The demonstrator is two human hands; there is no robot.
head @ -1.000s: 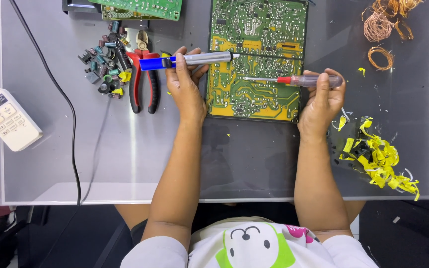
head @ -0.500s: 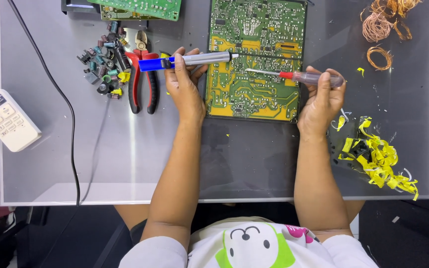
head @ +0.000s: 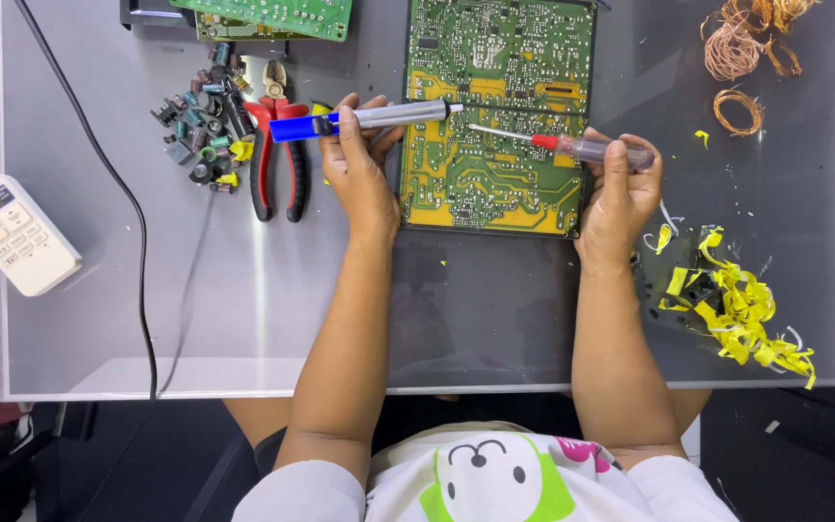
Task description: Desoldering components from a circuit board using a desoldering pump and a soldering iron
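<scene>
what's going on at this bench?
A person works over a green circuit board lying solder side up on a grey table. The left hand holds a blue-handled soldering iron, its tip over the board. The right hand holds a clear-handled screwdriver, its tip at the board's middle. Red pliers, loose pulled components, copper wire coils and yellow scraps lie around.

Two green printed circuit boards lie on the grey table [head: 244, 319]: a large one [head: 495, 106] and a smaller one [head: 273, 14] to its left. Left of the large board is one pair of red-handled pliers [head: 277, 155]; right of it are three copper wire coils [head: 736, 48].
</scene>
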